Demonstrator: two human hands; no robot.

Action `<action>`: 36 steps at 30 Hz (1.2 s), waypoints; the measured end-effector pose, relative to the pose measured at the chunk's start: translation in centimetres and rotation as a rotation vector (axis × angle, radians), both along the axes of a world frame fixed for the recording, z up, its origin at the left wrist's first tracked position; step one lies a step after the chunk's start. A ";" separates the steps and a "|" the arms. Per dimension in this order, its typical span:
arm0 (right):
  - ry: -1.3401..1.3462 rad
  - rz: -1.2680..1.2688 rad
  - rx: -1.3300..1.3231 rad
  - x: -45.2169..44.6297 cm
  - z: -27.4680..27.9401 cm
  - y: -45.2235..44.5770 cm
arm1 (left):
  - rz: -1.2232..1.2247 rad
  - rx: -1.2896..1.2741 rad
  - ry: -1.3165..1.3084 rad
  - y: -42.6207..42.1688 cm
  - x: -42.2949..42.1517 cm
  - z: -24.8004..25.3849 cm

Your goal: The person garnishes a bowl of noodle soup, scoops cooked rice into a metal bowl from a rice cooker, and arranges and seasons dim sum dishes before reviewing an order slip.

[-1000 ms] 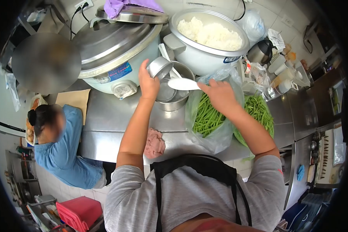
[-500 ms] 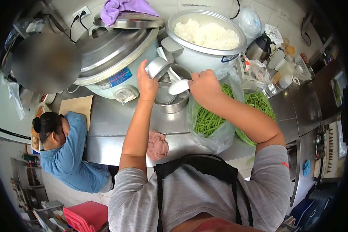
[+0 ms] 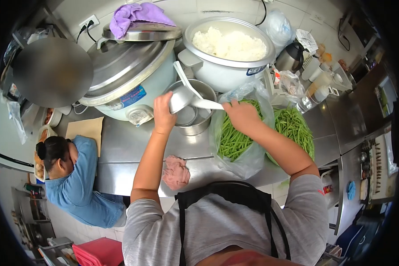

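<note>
My left hand point(image 3: 164, 116) is closed on a small metal bowl point(image 3: 181, 100), which is tilted above a steel pot point(image 3: 198, 129). In my right hand point(image 3: 241, 117) is the handle of a white rice paddle point(image 3: 205, 104); its blade is at the bowl's side, inside or against it, I cannot tell which. Another white utensil point(image 3: 183, 74) with a long handle leans in the pot. A second round metal bowl point(image 3: 187, 116) sits in the pot. Below my right hand stands a clear plastic bag of cut green beans point(image 3: 236, 141).
An open rice cooker point(image 3: 226, 75) full of white rice point(image 3: 229, 43) stands behind the pot. To its left is a lidded cooker point(image 3: 119, 66). A pink cloth point(image 3: 176, 173) lies near the counter edge. At left, a person in blue point(image 3: 82, 177) leans on the counter.
The paddle's blade has moved left to the bowl, with its handle now nearly level. My left hand and the bowl are slightly lower. The whole view has shifted a little.
</note>
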State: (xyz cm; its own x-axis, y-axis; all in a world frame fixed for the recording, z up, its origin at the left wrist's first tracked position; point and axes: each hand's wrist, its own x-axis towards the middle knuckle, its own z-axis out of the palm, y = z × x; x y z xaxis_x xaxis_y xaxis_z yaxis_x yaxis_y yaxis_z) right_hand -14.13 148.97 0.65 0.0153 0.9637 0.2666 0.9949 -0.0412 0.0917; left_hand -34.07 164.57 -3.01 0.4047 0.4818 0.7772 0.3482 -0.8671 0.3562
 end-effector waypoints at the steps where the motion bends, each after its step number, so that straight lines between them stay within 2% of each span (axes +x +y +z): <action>1: -0.025 0.004 -0.041 0.4 -0.2 -0.1 | 0.009 -0.059 0.059 -0.1 -0.3 -1.2; 4: 0.002 0.061 0.144 0.3 0.7 -0.6 | 0.072 -0.035 -0.090 0.2 -0.2 -1.8; 5: 0.038 0.017 0.001 0.4 0.0 -0.6 | 0.109 -0.098 -0.161 0.0 0.0 -1.7; 6: 0.082 0.012 -0.090 0.4 0.1 -0.9 | 0.165 -0.244 -0.237 -0.1 0.4 -1.7; 8: 0.162 0.005 -0.263 0.8 0.9 -1.0 | 0.087 -0.514 -0.669 0.2 1.7 -1.9; 10: 0.194 0.022 -0.189 1.6 3.2 -0.9 | 0.000 -1.046 -1.101 -0.7 2.3 -0.6; 11: 0.218 0.030 -0.170 2.1 5.2 -0.9 | -0.130 -1.296 -1.204 -1.1 1.9 0.0; 12: 0.241 0.039 -0.150 2.9 6.5 -0.5 | -0.329 -1.427 -1.323 -0.6 1.9 -0.8; 14: 0.217 0.010 -0.035 5.4 7.5 0.6 | -0.522 -1.558 -1.376 -1.9 2.7 1.4; 15: 0.197 -0.020 -0.014 6.7 8.9 1.0 | -0.507 -1.592 -1.354 -2.1 3.3 2.1; 19: 0.105 -0.370 -0.051 11.1 14.6 3.5 | -0.746 -1.577 -1.383 -1.1 5.9 5.0; 22: -0.027 -0.529 -0.108 16.5 14.2 6.6 | -0.812 -1.498 -1.352 0.8 9.4 8.5; 25: -0.154 -0.551 -0.150 18.7 12.2 9.8 | -0.820 -1.320 -1.363 4.7 14.5 10.1; 29: -0.130 -0.568 -0.171 19.1 9.7 13.3 | -0.706 -1.112 -1.373 9.7 20.3 10.3; 32: -0.156 -0.549 -0.271 19.7 7.5 15.1 | -0.689 -1.079 -1.329 11.1 22.3 9.8; 33: -0.169 -0.530 -0.317 19.8 6.9 15.5 | -0.556 -1.110 -1.387 11.4 23.3 8.9; 36: -0.140 -0.454 -0.411 20.0 5.8 16.0 | -0.537 -1.147 -1.338 11.5 23.2 8.9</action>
State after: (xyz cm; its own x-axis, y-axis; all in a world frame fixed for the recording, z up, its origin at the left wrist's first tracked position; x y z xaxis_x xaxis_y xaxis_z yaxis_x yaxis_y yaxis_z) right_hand 5.91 164.93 6.50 0.4388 0.8936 -0.0949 0.8639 -0.3905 0.3180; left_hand -10.86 176.07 5.86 0.1374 0.9863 0.0917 -0.8304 0.0642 0.5535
